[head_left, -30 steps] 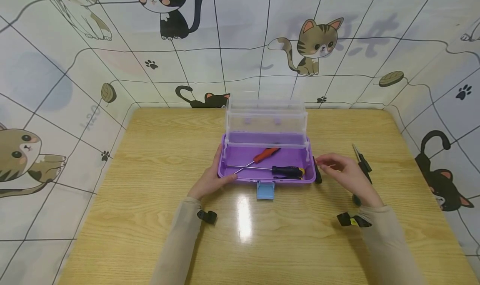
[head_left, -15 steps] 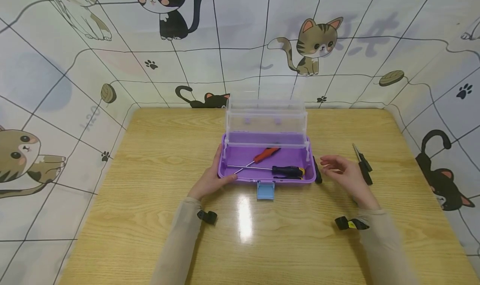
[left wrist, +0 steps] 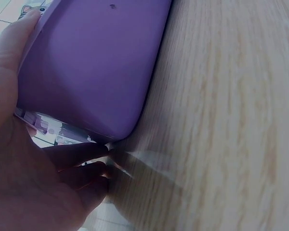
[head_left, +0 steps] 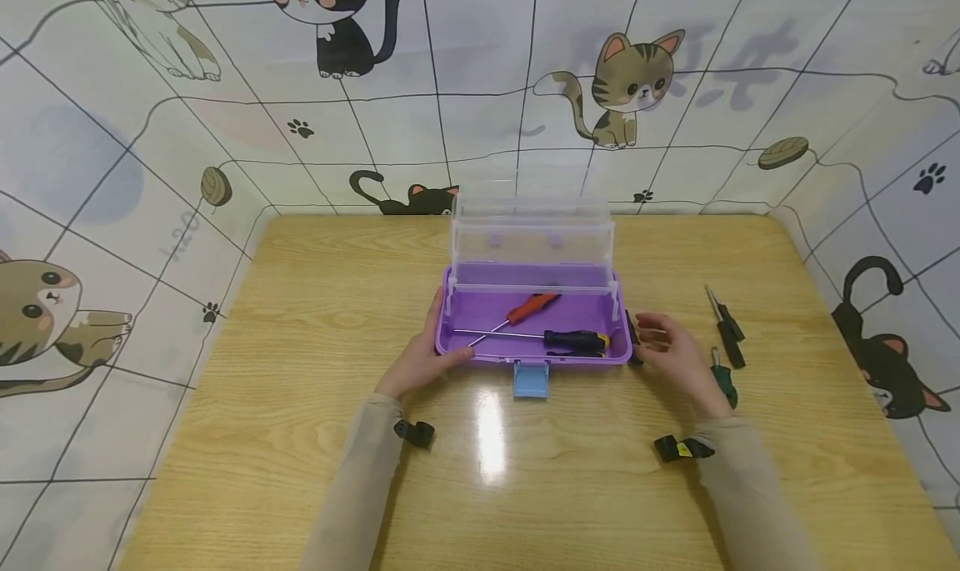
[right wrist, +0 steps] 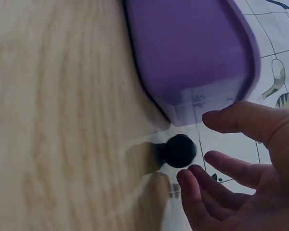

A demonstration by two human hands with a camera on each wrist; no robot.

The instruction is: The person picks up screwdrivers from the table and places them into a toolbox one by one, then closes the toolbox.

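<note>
A purple toolbox with a raised clear lid sits on the table. Its left front corner is held by my left hand, thumb on the rim and fingers along the end wall. Inside lie a red-handled screwdriver, a black-and-yellow screwdriver and a thin dark item. Just off the box's right end is a black-handled tool, seen end-on in the right wrist view. My right hand hovers around it with thumb and fingers apart, holding nothing.
A blue latch hangs at the toolbox front. Right of my right hand lie a black-handled tool with a metal tip and a short green-handled screwdriver. Cat-patterned walls border the wooden table behind and at both sides.
My right hand has shifted slightly left and down toward the black-handled tool, its fingers spreading. The green-handled screwdriver has come into fuller view. The left hand and toolbox stay put.
</note>
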